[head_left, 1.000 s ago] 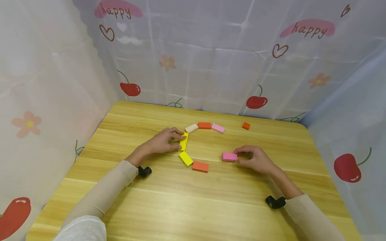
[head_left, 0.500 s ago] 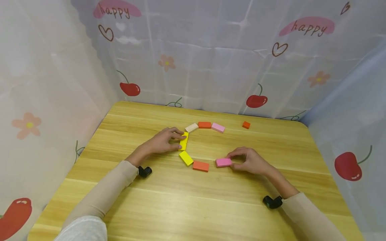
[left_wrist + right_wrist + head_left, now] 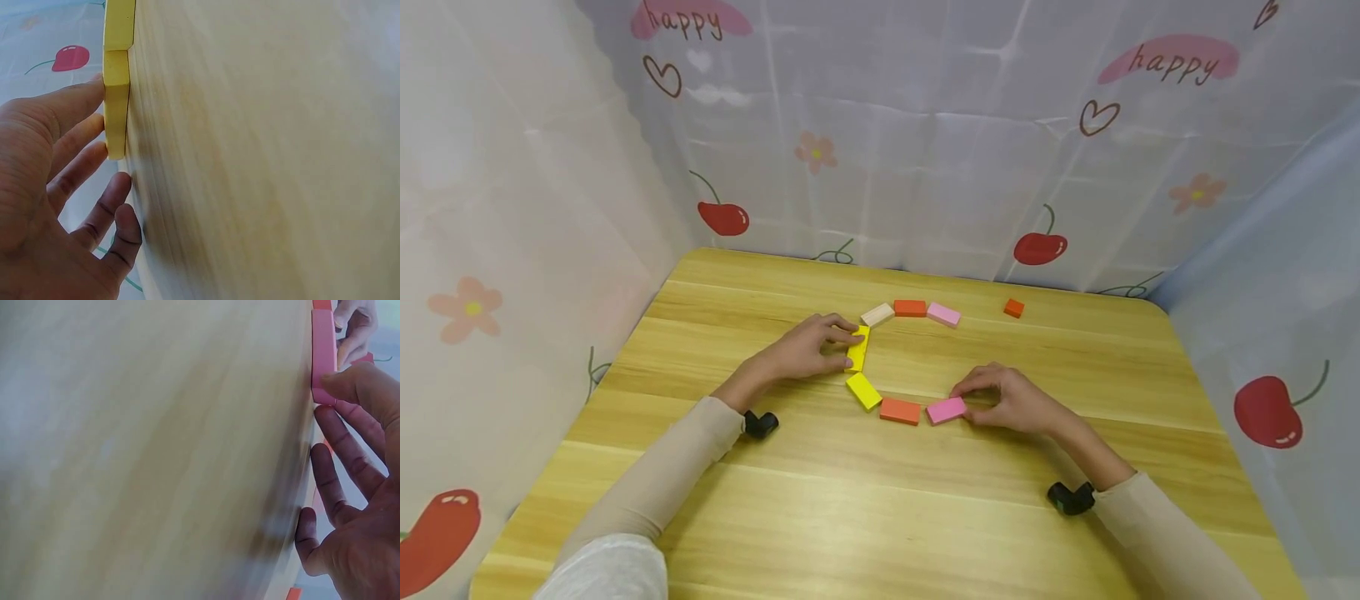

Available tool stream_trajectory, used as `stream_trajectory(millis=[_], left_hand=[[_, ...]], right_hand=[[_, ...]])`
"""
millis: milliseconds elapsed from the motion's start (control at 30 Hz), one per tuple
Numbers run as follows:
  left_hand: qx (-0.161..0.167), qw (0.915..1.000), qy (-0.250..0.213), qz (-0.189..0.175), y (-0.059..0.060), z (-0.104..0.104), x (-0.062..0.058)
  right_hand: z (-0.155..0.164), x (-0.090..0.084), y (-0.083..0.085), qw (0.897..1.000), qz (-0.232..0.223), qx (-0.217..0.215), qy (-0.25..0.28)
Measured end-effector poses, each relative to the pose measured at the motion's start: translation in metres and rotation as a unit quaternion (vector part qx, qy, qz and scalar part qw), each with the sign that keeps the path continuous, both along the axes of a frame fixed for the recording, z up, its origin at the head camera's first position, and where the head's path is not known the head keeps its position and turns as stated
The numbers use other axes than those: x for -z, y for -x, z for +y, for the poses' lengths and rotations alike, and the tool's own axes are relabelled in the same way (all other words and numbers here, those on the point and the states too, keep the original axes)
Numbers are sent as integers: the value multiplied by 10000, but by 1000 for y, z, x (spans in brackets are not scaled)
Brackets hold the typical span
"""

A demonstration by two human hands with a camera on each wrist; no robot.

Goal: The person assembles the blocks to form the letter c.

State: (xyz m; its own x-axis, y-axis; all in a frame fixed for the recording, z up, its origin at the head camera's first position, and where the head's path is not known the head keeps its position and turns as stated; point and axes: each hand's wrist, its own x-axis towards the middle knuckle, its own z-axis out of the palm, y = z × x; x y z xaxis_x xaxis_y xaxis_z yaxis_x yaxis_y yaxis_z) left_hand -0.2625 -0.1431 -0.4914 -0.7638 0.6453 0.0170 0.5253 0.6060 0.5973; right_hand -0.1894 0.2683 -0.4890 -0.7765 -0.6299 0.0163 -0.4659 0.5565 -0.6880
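Note:
My left hand (image 3: pixel 805 348) holds a yellow block (image 3: pixel 858 348) lying flat, thumb near its front end and fingertips near its far end. A second yellow block (image 3: pixel 863 392) sits just in front of it, angled toward an orange block (image 3: pixel 900 411). To the right, my right hand (image 3: pixel 1013 402) pinches a pink block (image 3: pixel 945 410) by its right end; a narrow gap separates it from the orange one. In the right wrist view the thumb presses the side of the pink block (image 3: pixel 324 353). The left wrist view has fingertips against the yellow block (image 3: pixel 116 112).
Behind, a pale wooden block (image 3: pixel 877 314), a red-orange block (image 3: pixel 910 308) and a light pink block (image 3: pixel 943 314) continue the curved row. A small orange block (image 3: pixel 1014 308) lies apart at the back right. Printed curtains (image 3: pixel 910 200) surround the wooden table (image 3: pixel 865 500).
My right hand has brought the pink block left and nearer to me, up beside the orange block, and turned it to a slant. The left hand has stayed on the yellow block.

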Motion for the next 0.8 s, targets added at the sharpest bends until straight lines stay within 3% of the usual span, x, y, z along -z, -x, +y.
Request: stream_trajectory(millis=[800], left_hand=[[-42, 10000, -44, -65, 0, -1, 2]], right_hand=[[-9, 1, 3, 10000, -89, 13, -3]])
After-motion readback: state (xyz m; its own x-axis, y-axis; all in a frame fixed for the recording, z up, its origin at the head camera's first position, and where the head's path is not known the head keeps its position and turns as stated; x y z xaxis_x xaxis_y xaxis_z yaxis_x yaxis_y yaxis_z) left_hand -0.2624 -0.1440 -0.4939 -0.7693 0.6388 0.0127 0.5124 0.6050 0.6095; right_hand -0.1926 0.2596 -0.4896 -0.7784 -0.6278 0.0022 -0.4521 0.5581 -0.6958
